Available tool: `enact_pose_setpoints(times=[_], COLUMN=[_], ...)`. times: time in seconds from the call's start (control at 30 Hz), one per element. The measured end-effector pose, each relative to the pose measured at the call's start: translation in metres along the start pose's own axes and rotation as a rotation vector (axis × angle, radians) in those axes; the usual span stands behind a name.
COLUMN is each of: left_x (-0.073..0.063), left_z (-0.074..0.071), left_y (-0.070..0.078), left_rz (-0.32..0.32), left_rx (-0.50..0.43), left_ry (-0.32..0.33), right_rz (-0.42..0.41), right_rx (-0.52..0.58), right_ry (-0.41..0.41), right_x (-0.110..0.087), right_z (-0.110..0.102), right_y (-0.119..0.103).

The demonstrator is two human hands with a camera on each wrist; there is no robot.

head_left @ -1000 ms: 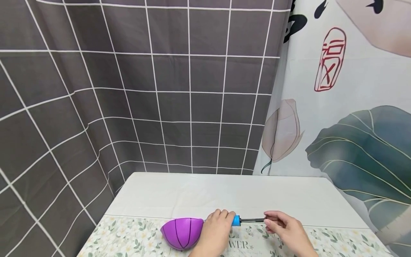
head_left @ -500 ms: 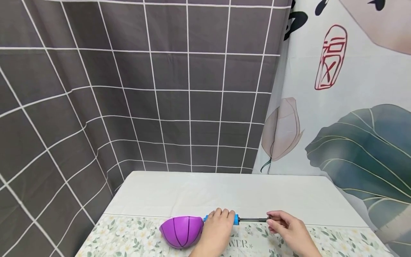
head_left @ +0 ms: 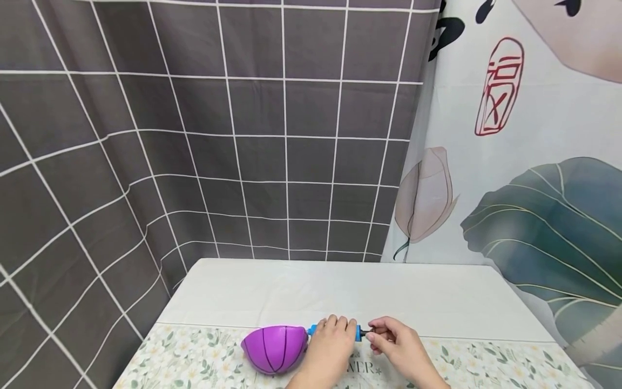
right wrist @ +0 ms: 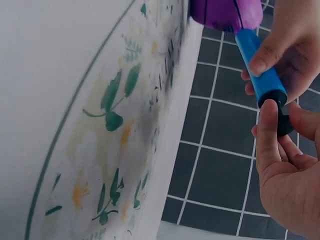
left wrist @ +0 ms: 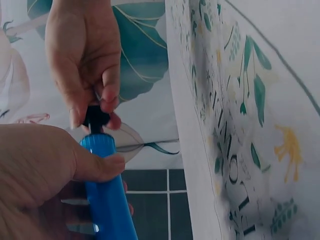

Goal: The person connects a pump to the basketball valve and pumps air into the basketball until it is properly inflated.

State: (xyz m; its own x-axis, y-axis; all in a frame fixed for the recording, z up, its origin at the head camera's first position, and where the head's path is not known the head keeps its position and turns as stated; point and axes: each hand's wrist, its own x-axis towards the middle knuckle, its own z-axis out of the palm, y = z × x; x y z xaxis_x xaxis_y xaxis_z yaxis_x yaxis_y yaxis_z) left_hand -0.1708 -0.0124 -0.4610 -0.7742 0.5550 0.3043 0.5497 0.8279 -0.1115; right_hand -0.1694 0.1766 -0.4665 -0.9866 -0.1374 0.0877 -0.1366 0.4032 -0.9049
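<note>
The blue pump [left wrist: 111, 205], over the table [head_left: 194, 354], has one end at a caved-in purple ball [head_left: 275, 351]. The left hand [head_left: 326, 346] grips it; the right hand [head_left: 399, 346] pinches its black handle [left wrist: 96, 119], nearly pushed in. Inflating seems underway; another stroke would need drawing back.

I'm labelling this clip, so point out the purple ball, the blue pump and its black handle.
Purple ball [head_left: 275, 351]: head view, middle of its black-lined side.
Blue pump [left wrist: 108, 205]: left wrist view, on its barrel.
Black handle [right wrist: 284, 124]: right wrist view, on its exposed part.
</note>
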Motion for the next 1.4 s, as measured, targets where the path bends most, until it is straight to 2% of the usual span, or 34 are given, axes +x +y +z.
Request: enact_pose_setpoints(times=[0.17,0.23,0.47,0.73,0.87,1.13,1.4], left_x=[-0.002,-0.003,-0.004,-0.003,-0.002,0.0,0.001], left_z=[0.004,0.005,0.001,-0.001,-0.002,-0.001,-0.001], left_y=[-0.006,-0.008,-0.014,-0.015,-0.012,-0.003,0.001], left_rz=[0.029,0.033,0.024,0.011,-0.001,0.001,-0.003], left_rx=[-0.019,-0.022,-0.073,-0.092,-0.07,-0.015,0.002], left_ry=[0.077,0.088,0.038,0.018,-0.008,-0.055,-0.043], right_rz=[0.046,0.071,0.234,0.28,0.256,0.144,0.031], right_rx=[0.037,0.036,-0.01,-0.07,-0.085,-0.075,-0.025], right_ry=[-0.001,0.013,0.125,0.145,0.153,0.143,0.048], right_x=[-0.005,-0.006,-0.011,-0.018,-0.018,-0.014,-0.004], right_z=[-0.005,-0.008,-0.03,-0.062,-0.06,-0.031,-0.004], right_y=[0.001,0.003,0.007,0.009,0.012,0.007,0.004])
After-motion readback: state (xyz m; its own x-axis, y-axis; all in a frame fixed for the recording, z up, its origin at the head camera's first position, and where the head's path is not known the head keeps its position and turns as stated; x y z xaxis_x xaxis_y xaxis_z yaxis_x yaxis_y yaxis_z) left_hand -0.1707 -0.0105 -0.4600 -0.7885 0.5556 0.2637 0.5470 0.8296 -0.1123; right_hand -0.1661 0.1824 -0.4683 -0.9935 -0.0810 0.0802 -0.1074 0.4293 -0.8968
